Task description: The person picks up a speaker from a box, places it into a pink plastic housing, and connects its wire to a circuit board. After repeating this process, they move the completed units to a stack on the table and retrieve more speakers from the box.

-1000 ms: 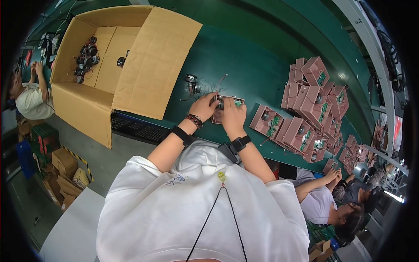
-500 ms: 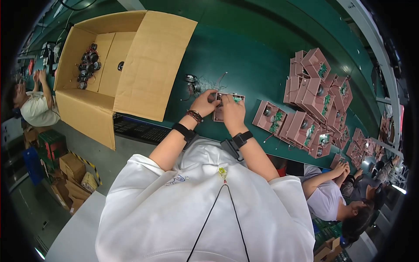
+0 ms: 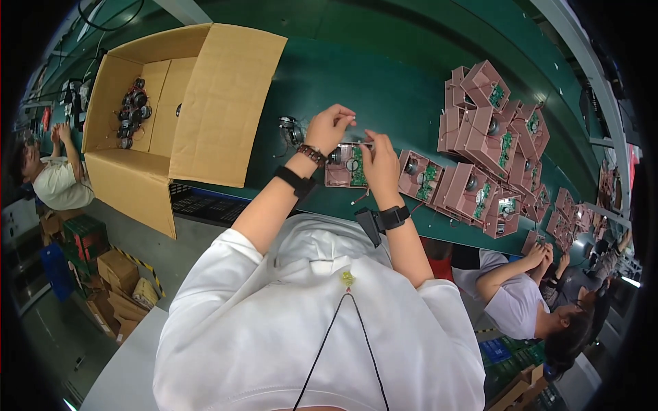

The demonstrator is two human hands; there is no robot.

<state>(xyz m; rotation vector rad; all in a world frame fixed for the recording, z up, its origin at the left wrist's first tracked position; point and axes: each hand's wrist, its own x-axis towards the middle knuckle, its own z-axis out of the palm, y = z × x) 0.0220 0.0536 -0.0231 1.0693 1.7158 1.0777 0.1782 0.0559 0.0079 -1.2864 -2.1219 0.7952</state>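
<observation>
In front of me on the green table sits a pink open box (image 3: pixel 336 181), holding a round black speaker (image 3: pixel 335 156) and a green circuit board (image 3: pixel 358 177). My left hand (image 3: pixel 327 129) is raised just beyond its far edge, thumb and fingers pinched together. A tiny white bit shows at those fingertips, too small to name. At the box's right side my right hand (image 3: pixel 382 163) has its fingers apart and stretched forward, with the thumb over the rim. A thin wire with a white end (image 3: pixel 359 199) sticks out at the near side. Loose speakers (image 3: pixel 289 129) lie left of my left hand.
A large open cardboard box (image 3: pixel 229 103) with several wired speakers inside stands at the left. More pink boxes (image 3: pixel 483 140) with boards and speakers are piled to the right; one (image 3: pixel 419 177) lies close by my right hand. Co-workers (image 3: pixel 510 294) sit at right and far left.
Both hands have come up out of the pink box and drawn apart, uncovering its speaker and board. My left hand moved farther away from me; my right hand shifted right.
</observation>
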